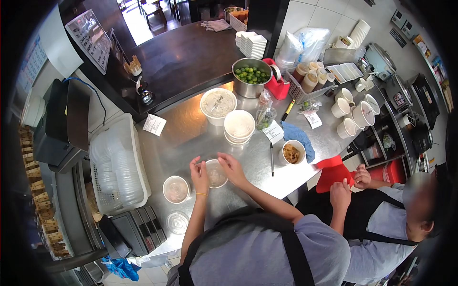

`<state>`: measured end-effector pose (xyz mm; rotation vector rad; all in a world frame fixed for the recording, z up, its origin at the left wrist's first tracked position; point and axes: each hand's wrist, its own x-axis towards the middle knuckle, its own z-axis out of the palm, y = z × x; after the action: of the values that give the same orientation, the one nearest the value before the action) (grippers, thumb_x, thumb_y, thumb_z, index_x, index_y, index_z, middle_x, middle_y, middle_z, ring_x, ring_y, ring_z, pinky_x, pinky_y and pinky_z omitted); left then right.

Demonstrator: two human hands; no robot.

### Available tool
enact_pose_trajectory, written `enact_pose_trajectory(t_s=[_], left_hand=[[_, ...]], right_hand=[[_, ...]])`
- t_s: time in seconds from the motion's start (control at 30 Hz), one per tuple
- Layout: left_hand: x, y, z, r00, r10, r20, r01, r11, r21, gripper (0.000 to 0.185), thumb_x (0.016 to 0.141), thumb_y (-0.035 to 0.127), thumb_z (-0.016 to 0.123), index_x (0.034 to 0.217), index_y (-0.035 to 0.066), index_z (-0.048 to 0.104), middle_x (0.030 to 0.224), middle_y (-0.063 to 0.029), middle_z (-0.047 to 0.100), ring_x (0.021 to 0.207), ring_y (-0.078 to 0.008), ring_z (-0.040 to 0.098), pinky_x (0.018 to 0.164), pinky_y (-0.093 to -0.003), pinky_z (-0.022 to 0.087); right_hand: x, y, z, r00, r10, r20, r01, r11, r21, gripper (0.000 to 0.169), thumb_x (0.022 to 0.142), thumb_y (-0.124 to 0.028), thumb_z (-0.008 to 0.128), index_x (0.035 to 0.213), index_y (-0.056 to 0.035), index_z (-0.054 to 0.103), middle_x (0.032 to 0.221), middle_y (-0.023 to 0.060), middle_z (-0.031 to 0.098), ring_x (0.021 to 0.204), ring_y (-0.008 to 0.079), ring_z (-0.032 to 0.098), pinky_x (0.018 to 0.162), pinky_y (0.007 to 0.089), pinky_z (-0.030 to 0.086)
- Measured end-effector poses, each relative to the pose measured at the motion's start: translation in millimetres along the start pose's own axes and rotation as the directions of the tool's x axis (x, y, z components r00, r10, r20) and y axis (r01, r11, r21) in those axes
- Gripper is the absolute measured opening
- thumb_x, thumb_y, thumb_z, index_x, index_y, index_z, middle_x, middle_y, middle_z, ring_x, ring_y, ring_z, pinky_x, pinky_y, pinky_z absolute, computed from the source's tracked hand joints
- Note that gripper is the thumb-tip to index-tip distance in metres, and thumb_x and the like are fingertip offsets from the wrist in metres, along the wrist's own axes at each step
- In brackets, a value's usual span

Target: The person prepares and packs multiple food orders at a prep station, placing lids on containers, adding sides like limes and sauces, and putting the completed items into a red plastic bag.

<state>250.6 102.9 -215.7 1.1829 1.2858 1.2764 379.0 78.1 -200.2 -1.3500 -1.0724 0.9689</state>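
My left hand point(200, 175) and my right hand point(232, 168) are on opposite sides of a round white bowl point(216, 186) on the steel counter. Between my fingers is a clear plastic lid point(213, 165) at the bowl's top; whether it is seated on the rim cannot be made out. Left of my left hand stands another white bowl point(176, 189) with a clear cover. Nearer to me lies a loose clear lid point(177, 222). Beyond my hands are a stack of white lidded tubs point(239, 125) and a larger covered tub point(218, 103).
A white basket point(143, 178) holds stacked clear lids at left. A steel pot point(249, 87) of green limes stands behind. At right are a black pen point(272, 161), a blue cloth point(298, 137) and a bowl of brown food point(291, 152). A co-worker point(379, 214) holds a red object point(332, 175) close by.
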Motion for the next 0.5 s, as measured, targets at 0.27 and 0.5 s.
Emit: enact_pose_trajectory(t_s=[0.27,0.5], left_hand=[[14,30,-24,0.958,0.089,0.274,-0.235,0.792,0.564,0.032,0.082,0.019,0.054,0.111,0.009,0.047,0.086,-0.0094,0.051,0.075,-0.0219,0.052,0.069,-0.0325,0.043],[25,61,-6,0.967,0.185,0.175,-0.249,0.534,0.808,0.025,0.079,0.018,0.054,0.103,0.01,0.052,0.094,-0.0114,0.051,0.082,-0.0297,0.053,0.071,-0.038,0.044]], right_hand=[[43,7,-83,0.909,-0.164,-0.383,0.112,0.982,-0.155,0.029,0.086,-0.021,0.046,0.109,-0.0027,0.046,0.091,0.0084,0.048,0.079,0.0165,0.048,0.066,0.028,0.041],[66,56,-67,0.962,-0.108,-0.25,0.1,0.994,-0.044,0.031,0.084,-0.017,0.051,0.112,-0.0024,0.048,0.078,0.0037,0.055,0.06,0.0092,0.053,0.049,0.0217,0.042]])
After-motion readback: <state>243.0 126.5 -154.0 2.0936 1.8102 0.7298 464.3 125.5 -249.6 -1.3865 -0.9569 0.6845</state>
